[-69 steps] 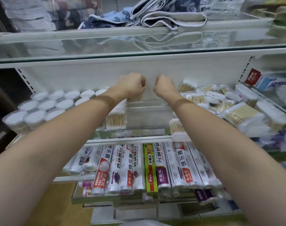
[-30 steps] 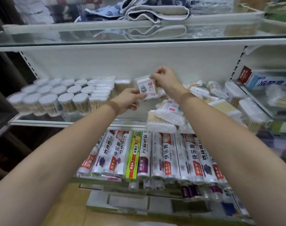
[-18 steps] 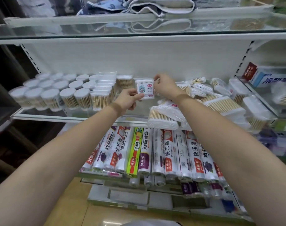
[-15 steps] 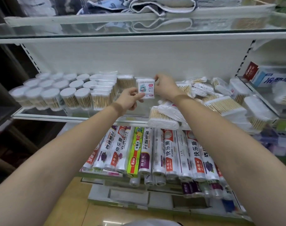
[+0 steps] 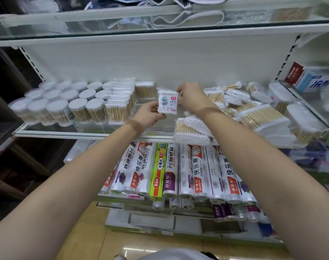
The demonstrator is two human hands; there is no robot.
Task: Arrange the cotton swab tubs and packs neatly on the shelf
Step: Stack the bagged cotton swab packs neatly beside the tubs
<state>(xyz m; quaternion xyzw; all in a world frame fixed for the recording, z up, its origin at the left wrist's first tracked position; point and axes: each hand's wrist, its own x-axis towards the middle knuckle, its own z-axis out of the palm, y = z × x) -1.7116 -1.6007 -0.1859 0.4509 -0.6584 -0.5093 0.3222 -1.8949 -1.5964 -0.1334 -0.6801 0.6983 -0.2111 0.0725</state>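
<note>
Glass shelf [image 5: 47,131] seen from above and in front; its near edge runs left to right, and a bare strip of glass lies open between the stacked packs on the left and the loose heap on the right. Above this gap a small cotton swab pack [image 5: 167,103], upright with its printed label facing the viewer, is held off the shelf by both hands. Left hand [image 5: 149,115]: reaches in from the near left, thumb and fingers pinching the pack's lower left edge. Right hand [image 5: 192,99]: reaches in from the near right, knuckles up, fingers curled and pinching the pack's upper right corner. Far left: round swab tubs [image 5: 66,104] standing in close rows, lids up. Just right of them, upright clear swab packs [image 5: 120,106] in a tight row, with one more pack [image 5: 145,89] against the back panel, just left of the held pack. Right: disordered heap of swab packs [image 5: 257,113], lying tilted and overlapping; one large pack [image 5: 191,132] overhangs the near edge beneath the right forearm. Lower shelf: rolls of plastic wrap and bags [image 5: 178,169] side by side. Upper glass shelf: folded textiles [image 5: 178,0]. Far right: a blue-and-white box [image 5: 317,81]
</note>
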